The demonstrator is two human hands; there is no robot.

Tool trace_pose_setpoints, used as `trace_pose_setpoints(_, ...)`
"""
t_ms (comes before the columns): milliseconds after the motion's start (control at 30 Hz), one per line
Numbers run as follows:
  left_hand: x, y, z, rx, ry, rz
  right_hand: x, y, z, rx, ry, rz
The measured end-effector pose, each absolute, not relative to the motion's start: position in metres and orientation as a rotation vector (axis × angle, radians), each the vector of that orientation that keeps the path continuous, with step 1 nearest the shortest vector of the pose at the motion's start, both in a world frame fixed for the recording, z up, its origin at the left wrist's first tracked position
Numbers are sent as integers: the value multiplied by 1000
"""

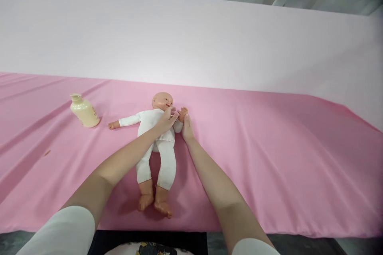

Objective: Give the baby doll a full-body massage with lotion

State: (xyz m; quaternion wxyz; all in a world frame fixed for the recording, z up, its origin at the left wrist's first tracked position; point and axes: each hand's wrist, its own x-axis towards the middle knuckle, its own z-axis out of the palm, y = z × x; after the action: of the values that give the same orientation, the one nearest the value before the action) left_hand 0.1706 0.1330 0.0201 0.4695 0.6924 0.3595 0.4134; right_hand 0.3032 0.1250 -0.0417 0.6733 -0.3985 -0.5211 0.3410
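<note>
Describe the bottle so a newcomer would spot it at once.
On the pink cloth, look left of the doll, past its outstretched arm. The bottle is pale yellow, short-necked and marked with small dark print, far bulkier than the thin tan scrap nearby.

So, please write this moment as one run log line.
left hand: over white-clothed plastic doll; right hand: at doll's bent arm; grip: unclear; pale-yellow glossy bottle: left of doll, on pink cloth

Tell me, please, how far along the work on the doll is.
The doll already lies on its back on the pink cloth. The left hand and right hand are at its bent arm. Neither touches its outstretched arm, legs or the bottle, so those may remain.
</note>
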Motion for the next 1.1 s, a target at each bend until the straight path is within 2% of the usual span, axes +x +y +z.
trace_pose_setpoints(367, 157, 149, 10, 1663, 757, 996, 295, 104, -32, -938, -1484, 590)
trace_pose_setpoints(800, 157, 131, 31, 1973, 798, 997, 297, 101, -33, -958, -1386, 651)
trace_pose_setpoints(1100, 155, 123, 40, 2195, 934, 840, 303, 106, -33, -1016, -1407, 657)
